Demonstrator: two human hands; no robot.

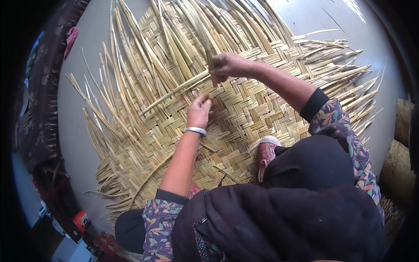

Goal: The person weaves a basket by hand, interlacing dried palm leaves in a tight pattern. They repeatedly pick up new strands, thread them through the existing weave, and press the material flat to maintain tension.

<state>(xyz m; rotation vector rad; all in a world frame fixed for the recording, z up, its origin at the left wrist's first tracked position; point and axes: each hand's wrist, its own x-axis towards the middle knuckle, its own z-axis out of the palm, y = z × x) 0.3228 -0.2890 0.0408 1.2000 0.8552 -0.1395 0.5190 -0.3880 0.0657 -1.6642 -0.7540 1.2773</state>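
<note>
A large mat of pale yellow reed strips (257,105) lies on the floor in front of me, woven in a slanting pattern. My right hand (224,67) is closed at the mat's working edge, gripping a few upright reed strips (201,32) that rise from the weave. Just below and left of it, my left hand (200,111), with a pale bangle on the wrist, is held low over the weave. Its fingers are curled together; what they pinch is hidden. A loose crosswise reed (174,92) slants across the strips between the hands and the left side.
Long unwoven ends (131,56) fan out at the far and left sides, more ends (340,81) at the right. My red shoe (266,155) rests on the mat. Grey floor (314,17) surrounds it. Dark draped furniture (41,100) stands left, a rolled mat (398,170) at right.
</note>
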